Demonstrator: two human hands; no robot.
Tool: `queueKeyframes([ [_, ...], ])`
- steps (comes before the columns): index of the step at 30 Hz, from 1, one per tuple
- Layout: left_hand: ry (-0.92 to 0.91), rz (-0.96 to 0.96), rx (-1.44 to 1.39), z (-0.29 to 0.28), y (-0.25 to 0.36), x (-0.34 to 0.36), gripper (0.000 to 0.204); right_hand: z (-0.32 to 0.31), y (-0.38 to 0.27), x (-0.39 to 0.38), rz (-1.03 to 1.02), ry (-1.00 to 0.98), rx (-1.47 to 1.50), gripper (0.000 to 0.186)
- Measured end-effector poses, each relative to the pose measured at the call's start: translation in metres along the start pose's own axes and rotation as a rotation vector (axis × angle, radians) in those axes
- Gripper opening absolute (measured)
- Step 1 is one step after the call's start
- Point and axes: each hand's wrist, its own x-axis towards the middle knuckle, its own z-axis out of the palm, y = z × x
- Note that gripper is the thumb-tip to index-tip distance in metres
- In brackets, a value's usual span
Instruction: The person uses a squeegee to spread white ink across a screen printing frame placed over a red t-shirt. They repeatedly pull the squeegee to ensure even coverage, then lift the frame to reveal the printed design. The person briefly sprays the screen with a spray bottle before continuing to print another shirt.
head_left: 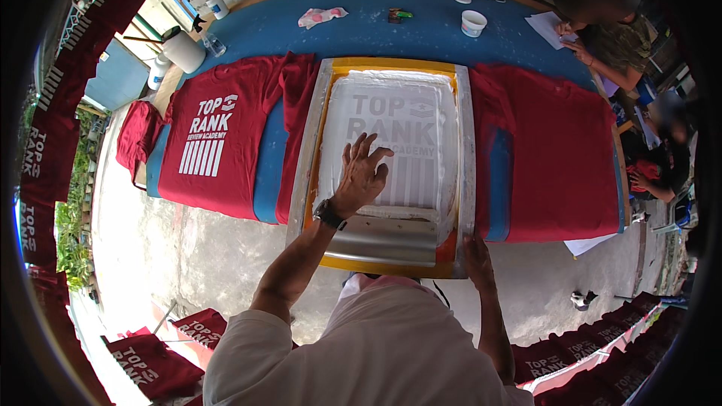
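Observation:
A screen-printing frame (320,90) with yellow inner edges and a white-coated mesh (395,90) lies in the middle of the blue table, pale print design showing through it. Over the mesh's middle is my left hand (365,169), fingers spread and holding nothing; whether it touches the mesh I cannot tell. A wide silver squeegee or bar (380,244) lies along the frame's near end. My right hand (477,256) grips the frame's lower right side, fingers partly hidden. Red T-shirts lie either side, the left one (241,90) printed in white, the right one (564,165) showing no print.
The blue table (278,15) holds a white tub (472,22), a pink-stained cloth (322,16), bottles (214,45) and containers. Two other people (624,45) sit at the right with paper. Printed red shirts (154,361) hang around me; a cat (583,301) is on the concrete floor.

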Motion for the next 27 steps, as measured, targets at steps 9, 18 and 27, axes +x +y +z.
queueKeyframes([
  [9,0.083,-0.184,0.148,-0.106,-0.056,-0.012,0.038,-0.003,-0.003,0.002,0.050,-0.062,0.136,0.064],
  [18,-0.220,0.295,0.158,0.020,0.022,-0.017,0.050,-0.004,-0.011,-0.001,0.018,-0.077,0.262,0.060],
  [27,-0.224,0.281,0.141,0.042,0.019,-0.010,0.047,-0.001,-0.006,-0.002,0.072,-0.050,0.253,0.061],
])
